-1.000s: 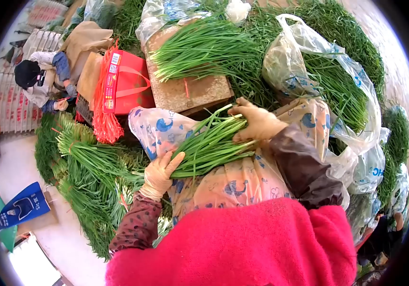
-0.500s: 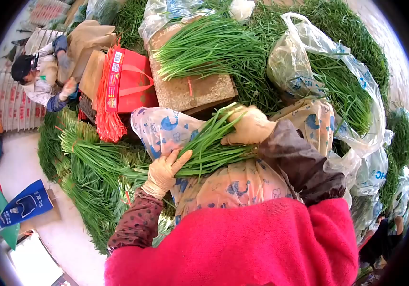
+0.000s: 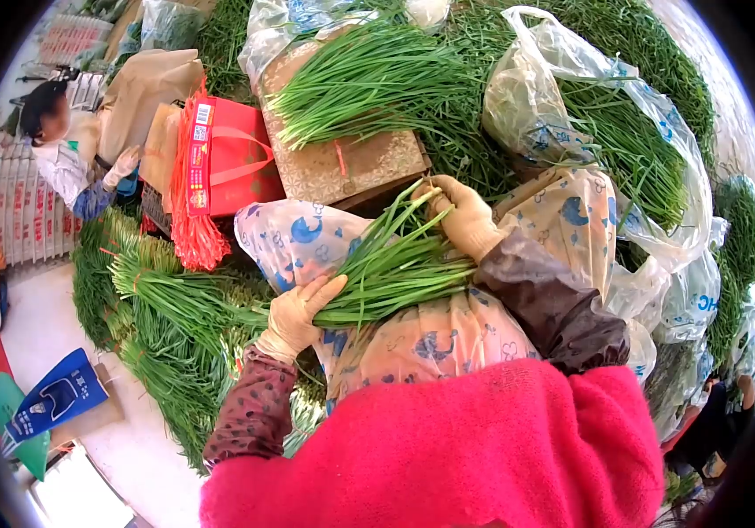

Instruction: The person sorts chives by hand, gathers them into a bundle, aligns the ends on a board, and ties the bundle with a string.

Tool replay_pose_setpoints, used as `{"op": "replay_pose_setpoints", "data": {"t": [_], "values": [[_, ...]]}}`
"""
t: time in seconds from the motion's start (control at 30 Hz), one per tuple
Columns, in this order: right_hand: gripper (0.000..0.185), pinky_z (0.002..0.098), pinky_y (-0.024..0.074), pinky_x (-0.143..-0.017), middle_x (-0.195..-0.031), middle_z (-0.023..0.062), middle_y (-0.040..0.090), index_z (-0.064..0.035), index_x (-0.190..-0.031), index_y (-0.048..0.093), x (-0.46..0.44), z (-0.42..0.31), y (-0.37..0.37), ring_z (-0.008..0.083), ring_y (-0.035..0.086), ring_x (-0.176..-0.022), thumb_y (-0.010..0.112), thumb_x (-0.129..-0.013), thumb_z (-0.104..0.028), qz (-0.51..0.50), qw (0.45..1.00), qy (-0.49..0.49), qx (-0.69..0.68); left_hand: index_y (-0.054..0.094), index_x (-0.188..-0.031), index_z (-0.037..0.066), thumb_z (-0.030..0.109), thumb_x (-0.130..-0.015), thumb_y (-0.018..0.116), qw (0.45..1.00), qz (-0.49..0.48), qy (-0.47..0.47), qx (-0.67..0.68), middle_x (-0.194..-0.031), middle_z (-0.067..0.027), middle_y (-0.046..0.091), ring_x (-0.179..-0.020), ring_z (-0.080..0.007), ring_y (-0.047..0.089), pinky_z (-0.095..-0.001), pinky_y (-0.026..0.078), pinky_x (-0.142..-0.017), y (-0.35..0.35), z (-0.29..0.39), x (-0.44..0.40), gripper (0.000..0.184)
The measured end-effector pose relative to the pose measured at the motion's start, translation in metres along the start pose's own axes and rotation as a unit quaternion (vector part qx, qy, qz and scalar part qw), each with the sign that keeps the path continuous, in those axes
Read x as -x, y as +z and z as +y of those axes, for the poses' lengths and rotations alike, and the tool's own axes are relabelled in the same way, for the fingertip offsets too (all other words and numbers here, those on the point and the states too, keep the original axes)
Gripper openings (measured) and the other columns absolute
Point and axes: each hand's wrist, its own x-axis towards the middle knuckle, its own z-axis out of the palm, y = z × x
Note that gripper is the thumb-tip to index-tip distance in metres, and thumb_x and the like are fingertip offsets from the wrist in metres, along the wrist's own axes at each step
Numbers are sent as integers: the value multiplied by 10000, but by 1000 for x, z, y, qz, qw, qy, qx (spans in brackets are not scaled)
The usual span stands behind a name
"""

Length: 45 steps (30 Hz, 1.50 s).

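Observation:
Across my lap, over a clear apron (image 3: 434, 348) with blue prints, lies a loose bunch of garlic chives (image 3: 395, 277). My left hand (image 3: 296, 315), in a pale glove, is closed around the bunch's left part, thumb on top. The gloved fingers of my right hand (image 3: 467, 218) pinch a few pale stem ends at the bunch's upper right. Just beyond, a larger heap of garlic chives (image 3: 364, 84) rests on a patterned board (image 3: 355, 172).
Left of the board stands a red bag (image 3: 245, 167) with red strips (image 3: 199, 233) hanging. Tied chive bundles (image 3: 162, 282) lie at left. An open plastic bag (image 3: 527, 110) of chives is at right. A co-worker (image 3: 69, 158) sits far left.
My right hand's fingers have closed to a pinch on stem ends, and the hand has turned upward. The left hand keeps its hold. The co-worker's head and arms have shifted.

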Motion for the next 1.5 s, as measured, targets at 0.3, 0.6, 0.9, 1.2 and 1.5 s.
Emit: {"op": "replay_pose_setpoints", "data": {"t": [0.3, 0.6, 0.9, 1.2, 1.5], "values": [[394, 372, 511, -768, -969, 159, 695, -44, -1196, 616, 7, -52, -93, 305, 664, -887, 584, -906, -308, 68, 913, 58, 398, 513, -1354, 240, 84, -583, 756, 999, 32, -9, 26, -1262, -67, 600, -932, -302, 650, -369, 542, -757, 4, -5, 8, 824], [367, 498, 396, -898, -1066, 233, 567, -59, -1005, 624, 56, -74, 20, 397, 535, -1057, 690, -791, -350, 27, 799, -251, 546, 483, -1380, 260, 37, -593, 710, 1000, 18, -15, 0, -1293, -70, 577, -896, -309, 646, -382, 542, -717, 2, 0, 2, 849], [211, 317, 495, -740, -849, 72, 697, -89, -946, 677, 48, -18, 3, 234, 640, -779, 614, -907, -286, 53, 986, 50, 153, 505, -1353, 334, 31, -638, 652, 998, 7, 7, -65, -1254, -40, 583, -709, -277, 612, -380, 532, -621, 6, 2, 9, 791], [497, 322, 492, -788, -923, 102, 684, 20, -1067, 650, 21, -65, -61, 219, 647, -851, 613, -902, -448, 110, 973, 73, 188, 524, -1333, 352, 27, -638, 652, 997, 10, 22, -72, -1255, -52, 581, -726, -275, 611, -370, 530, -615, 5, -1, 7, 779], [358, 400, 491, -656, -729, 148, 660, -70, -811, 719, 13, -57, 6, 314, 639, -701, 591, -869, -399, -70, 955, 132, 257, 554, -1321, 303, 15, -612, 675, 998, 24, 15, -54, -1214, -69, 610, -746, -282, 620, -362, 533, -644, 3, 2, 6, 775]]}}
